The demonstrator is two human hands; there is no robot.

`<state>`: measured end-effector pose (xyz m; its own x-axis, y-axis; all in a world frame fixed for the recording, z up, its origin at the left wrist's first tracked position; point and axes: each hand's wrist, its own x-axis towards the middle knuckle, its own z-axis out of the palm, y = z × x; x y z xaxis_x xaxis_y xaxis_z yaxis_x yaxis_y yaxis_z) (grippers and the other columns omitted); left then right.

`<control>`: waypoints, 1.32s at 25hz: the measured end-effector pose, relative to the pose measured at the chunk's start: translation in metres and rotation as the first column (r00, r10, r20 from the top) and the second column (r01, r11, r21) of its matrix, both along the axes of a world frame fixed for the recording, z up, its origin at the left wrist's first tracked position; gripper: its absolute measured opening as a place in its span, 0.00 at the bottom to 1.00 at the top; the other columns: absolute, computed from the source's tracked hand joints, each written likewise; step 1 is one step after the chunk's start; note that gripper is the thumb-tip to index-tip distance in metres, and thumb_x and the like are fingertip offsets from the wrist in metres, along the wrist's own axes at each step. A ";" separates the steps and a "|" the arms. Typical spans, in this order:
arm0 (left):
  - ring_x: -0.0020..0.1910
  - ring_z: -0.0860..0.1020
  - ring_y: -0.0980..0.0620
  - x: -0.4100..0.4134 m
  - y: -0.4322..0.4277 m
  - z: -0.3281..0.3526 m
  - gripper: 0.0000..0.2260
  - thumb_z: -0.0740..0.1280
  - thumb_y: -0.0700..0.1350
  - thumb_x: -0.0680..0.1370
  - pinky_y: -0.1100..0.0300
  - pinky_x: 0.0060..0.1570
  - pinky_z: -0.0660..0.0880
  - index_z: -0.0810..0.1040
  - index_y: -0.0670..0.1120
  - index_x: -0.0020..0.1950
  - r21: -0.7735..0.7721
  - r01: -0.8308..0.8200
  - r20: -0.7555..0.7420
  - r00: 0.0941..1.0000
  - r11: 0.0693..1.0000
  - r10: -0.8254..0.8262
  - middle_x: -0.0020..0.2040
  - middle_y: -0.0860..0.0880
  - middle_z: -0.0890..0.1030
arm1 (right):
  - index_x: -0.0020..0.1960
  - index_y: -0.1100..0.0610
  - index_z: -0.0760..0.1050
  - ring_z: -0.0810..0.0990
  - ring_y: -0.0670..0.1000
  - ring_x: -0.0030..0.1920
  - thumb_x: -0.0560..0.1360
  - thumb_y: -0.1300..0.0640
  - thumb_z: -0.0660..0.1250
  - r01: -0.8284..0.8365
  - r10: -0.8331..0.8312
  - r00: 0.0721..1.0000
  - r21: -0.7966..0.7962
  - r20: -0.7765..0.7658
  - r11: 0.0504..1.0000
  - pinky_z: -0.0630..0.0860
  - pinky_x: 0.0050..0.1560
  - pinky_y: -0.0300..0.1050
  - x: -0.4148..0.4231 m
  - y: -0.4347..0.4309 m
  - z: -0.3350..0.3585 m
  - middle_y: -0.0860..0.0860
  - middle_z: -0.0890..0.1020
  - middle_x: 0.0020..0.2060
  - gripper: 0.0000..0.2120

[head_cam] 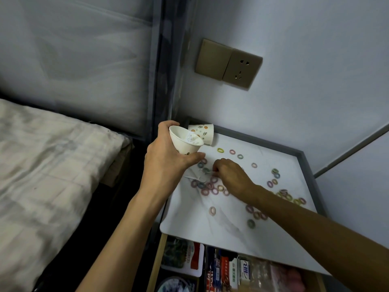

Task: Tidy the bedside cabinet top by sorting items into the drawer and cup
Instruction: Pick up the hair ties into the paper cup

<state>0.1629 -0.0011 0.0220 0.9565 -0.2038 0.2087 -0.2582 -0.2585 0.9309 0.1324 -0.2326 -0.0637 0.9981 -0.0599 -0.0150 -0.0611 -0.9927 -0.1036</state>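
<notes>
Pale wall [294, 28] with socket [242, 69]; bed [42, 165] at left.

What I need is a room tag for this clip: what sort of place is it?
Probably a bedroom, at the bedside: a bed with rumpled bedding lies left of a small cabinet top strewn with hair ties, its drawer open below, a wall socket above.

Drawer [156, 263] partly beneath cabinet top [189, 220]

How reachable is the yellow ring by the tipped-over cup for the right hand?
Likely yes. The right hand is low over the cabinet top just short of the yellow ring, with only bare surface between.
</notes>
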 end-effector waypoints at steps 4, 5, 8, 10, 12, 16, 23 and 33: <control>0.48 0.79 0.56 0.000 0.001 0.001 0.35 0.82 0.52 0.62 0.64 0.44 0.77 0.68 0.55 0.64 -0.003 0.005 -0.002 1.000 1.000 -0.005 0.52 0.55 0.80 | 0.48 0.57 0.77 0.77 0.51 0.44 0.77 0.58 0.67 0.062 -0.063 0.998 0.109 0.003 0.992 0.71 0.43 0.40 -0.007 -0.011 0.008 0.52 0.80 0.43 0.03; 0.48 0.79 0.57 0.000 0.001 0.001 0.35 0.82 0.52 0.62 0.64 0.44 0.77 0.68 0.55 0.63 -0.006 0.005 -0.002 1.000 1.000 -0.005 0.52 0.55 0.79 | 0.48 0.56 0.78 0.77 0.49 0.43 0.77 0.58 0.68 0.064 -0.067 0.998 0.152 0.017 0.986 0.69 0.42 0.37 -0.007 -0.012 0.011 0.51 0.81 0.43 0.02; 0.48 0.79 0.58 0.000 0.001 0.002 0.35 0.82 0.51 0.62 0.66 0.43 0.76 0.68 0.55 0.63 -0.019 0.004 -0.009 1.000 1.000 -0.004 0.52 0.56 0.79 | 0.53 0.56 0.81 0.78 0.48 0.47 0.77 0.59 0.68 -0.021 0.012 0.999 0.229 0.039 0.973 0.73 0.48 0.39 -0.004 -0.005 0.020 0.51 0.83 0.47 0.06; 0.48 0.79 0.57 0.000 0.002 0.002 0.35 0.82 0.51 0.62 0.65 0.43 0.76 0.68 0.55 0.63 -0.024 0.001 -0.008 1.000 1.000 -0.002 0.52 0.55 0.80 | 0.55 0.56 0.82 0.79 0.50 0.50 0.77 0.59 0.68 -0.077 0.072 0.997 0.209 0.035 0.975 0.76 0.53 0.44 0.001 0.006 0.020 0.52 0.82 0.49 0.08; 0.49 0.79 0.55 0.000 0.001 0.002 0.35 0.82 0.51 0.62 0.61 0.46 0.78 0.69 0.54 0.64 -0.019 0.002 -0.003 1.000 1.000 -0.002 0.51 0.55 0.80 | 0.54 0.56 0.82 0.80 0.52 0.50 0.77 0.60 0.68 -0.065 0.053 0.997 0.205 0.064 0.977 0.77 0.53 0.46 0.006 0.012 0.016 0.53 0.82 0.49 0.08; 0.49 0.79 0.57 0.002 0.002 0.001 0.35 0.82 0.52 0.62 0.65 0.45 0.76 0.68 0.55 0.63 -0.006 0.001 0.012 1.000 1.000 -0.001 0.51 0.56 0.80 | 0.53 0.54 0.78 0.80 0.43 0.43 0.75 0.61 0.70 0.121 -0.159 0.984 0.347 0.081 0.930 0.71 0.40 0.26 0.010 0.016 0.005 0.49 0.82 0.47 0.08; 0.47 0.78 0.61 0.004 0.004 -0.003 0.35 0.82 0.52 0.61 0.73 0.40 0.72 0.69 0.55 0.63 -0.027 -0.003 0.010 1.000 1.000 0.003 0.50 0.57 0.79 | 0.51 0.60 0.81 0.82 0.55 0.47 0.77 0.57 0.69 0.132 -0.133 0.991 0.056 0.010 0.990 0.77 0.47 0.45 0.015 0.015 0.006 0.56 0.83 0.47 0.07; 0.45 0.76 0.68 0.011 0.015 -0.001 0.31 0.82 0.52 0.62 0.77 0.38 0.70 0.68 0.58 0.58 -0.057 -0.041 0.035 0.998 0.997 0.043 0.46 0.61 0.78 | 0.50 0.58 0.78 0.81 0.53 0.46 0.78 0.61 0.64 -0.112 0.115 0.993 0.112 -0.027 0.987 0.78 0.48 0.47 0.017 0.038 0.029 0.54 0.82 0.48 0.05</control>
<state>0.1738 0.0143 0.0208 0.9557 -0.1502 0.2532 -0.2817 -0.2169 0.9347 0.1497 -0.1949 -0.0345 0.9971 0.0576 -0.0489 0.0460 -0.9761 -0.2122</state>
